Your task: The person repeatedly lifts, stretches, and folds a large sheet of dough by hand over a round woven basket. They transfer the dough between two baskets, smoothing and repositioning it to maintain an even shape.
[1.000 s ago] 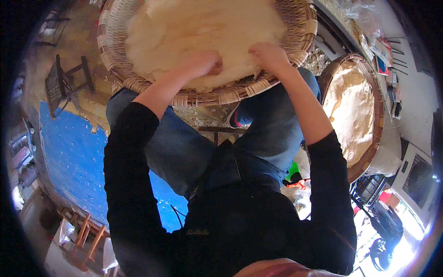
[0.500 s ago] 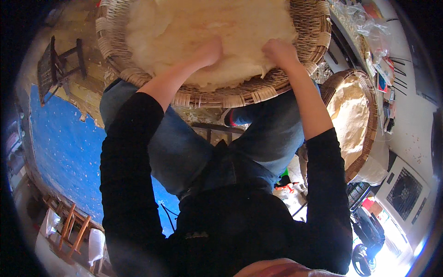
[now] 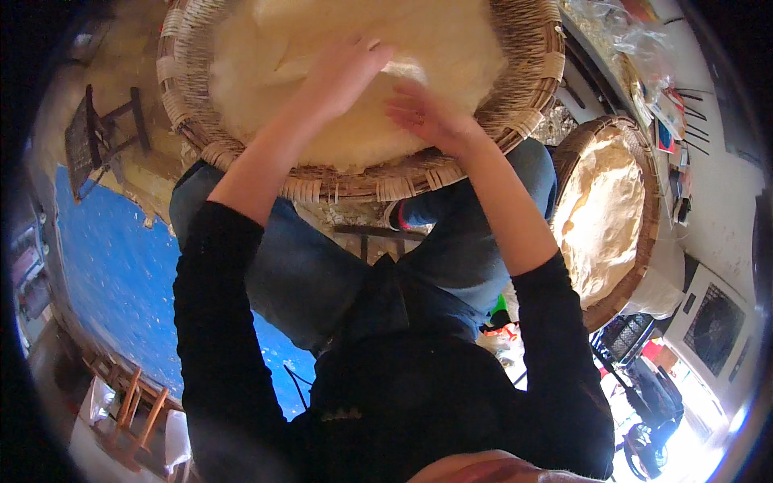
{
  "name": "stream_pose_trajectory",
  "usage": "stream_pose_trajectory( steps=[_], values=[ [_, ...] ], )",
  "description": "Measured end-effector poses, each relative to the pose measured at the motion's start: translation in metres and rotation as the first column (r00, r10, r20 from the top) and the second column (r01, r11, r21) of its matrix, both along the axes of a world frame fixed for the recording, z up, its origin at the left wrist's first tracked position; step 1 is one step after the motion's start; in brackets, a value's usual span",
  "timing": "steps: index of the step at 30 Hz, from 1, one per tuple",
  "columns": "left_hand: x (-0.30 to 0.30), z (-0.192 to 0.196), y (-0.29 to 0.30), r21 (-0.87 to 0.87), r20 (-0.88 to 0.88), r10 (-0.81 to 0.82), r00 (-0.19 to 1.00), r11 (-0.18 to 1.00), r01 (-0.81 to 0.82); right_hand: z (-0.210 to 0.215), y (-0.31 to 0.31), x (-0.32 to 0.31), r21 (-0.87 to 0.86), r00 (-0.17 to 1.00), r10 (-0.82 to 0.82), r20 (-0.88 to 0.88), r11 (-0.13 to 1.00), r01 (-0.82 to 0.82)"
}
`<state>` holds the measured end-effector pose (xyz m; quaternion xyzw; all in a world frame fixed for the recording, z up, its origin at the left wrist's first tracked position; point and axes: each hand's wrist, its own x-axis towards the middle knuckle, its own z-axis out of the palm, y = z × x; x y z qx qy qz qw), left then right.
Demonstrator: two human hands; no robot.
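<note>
A round woven wicker basket (image 3: 193,101) rests over my knees. Spread across its inside is a soft cream sheet of fluffy fibre (image 3: 354,141) that looks like wadding. Over the middle of the sheet is my left hand (image 3: 346,68), its fingers pointing right, bent and blurred. Just to its right and nearer me is my right hand (image 3: 427,117), open, with the fingers stretched toward the left. A pale bright fold of the fibre (image 3: 407,68) shows between the two hands. Whether the left fingers pinch any fibre cannot be made out.
A second wicker basket (image 3: 576,157) with a crumpled cream sheet (image 3: 608,213) stands at my right. On the left are a dark wooden stool (image 3: 93,133) and a blue floor patch (image 3: 117,266). Wooden chair legs (image 3: 133,410) are at lower left, and clear plastic bags (image 3: 628,36) at upper right.
Both hands have come together over the sheet; the right has moved left and its closed fingers have opened. The left hand has moved slightly up and away from me.
</note>
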<state>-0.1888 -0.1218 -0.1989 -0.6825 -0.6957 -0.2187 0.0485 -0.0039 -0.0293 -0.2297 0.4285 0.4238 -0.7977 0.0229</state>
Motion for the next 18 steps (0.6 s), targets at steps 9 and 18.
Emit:
stream_pose_trajectory(
  steps=[9,18],
  values=[
    [-0.040,-0.009,-0.035,-0.540,0.053,0.421,0.905,0.775,-0.329,-0.009,0.027,-0.050,-0.082,0.596,-0.756,-0.270,0.635,0.768],
    [-0.099,-0.002,-0.048,-0.151,0.790,0.409,0.458,0.853,-0.500,-0.014,0.127,-0.029,0.843,0.914,0.157,0.374,0.354,-0.405]
  ],
)
